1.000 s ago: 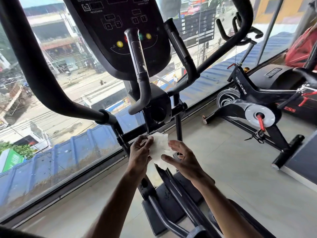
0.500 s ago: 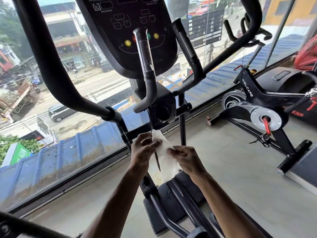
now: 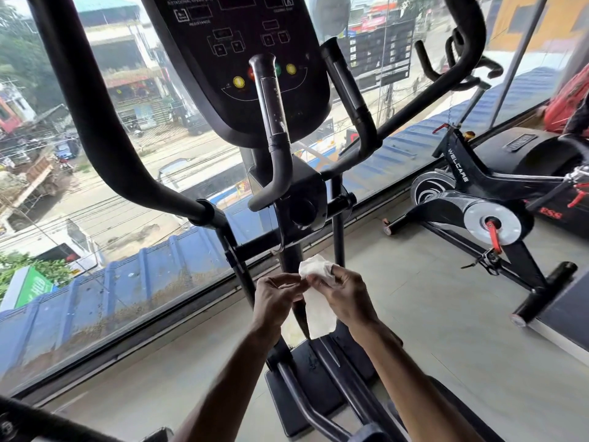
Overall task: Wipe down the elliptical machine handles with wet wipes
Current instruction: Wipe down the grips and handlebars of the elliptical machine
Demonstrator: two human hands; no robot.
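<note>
Scrunching up the wet wipe before cleaning.

No longer spread flat like a moment ago; now balled up at the top, with a tail hanging down. Gripped tight at the ball by the right hand, pinched at the edge by the left hand. Held low, well under the handles, touching none of them. Looks like getting ready, with no wiping yet. No pack or box of wipes to see.
</note>
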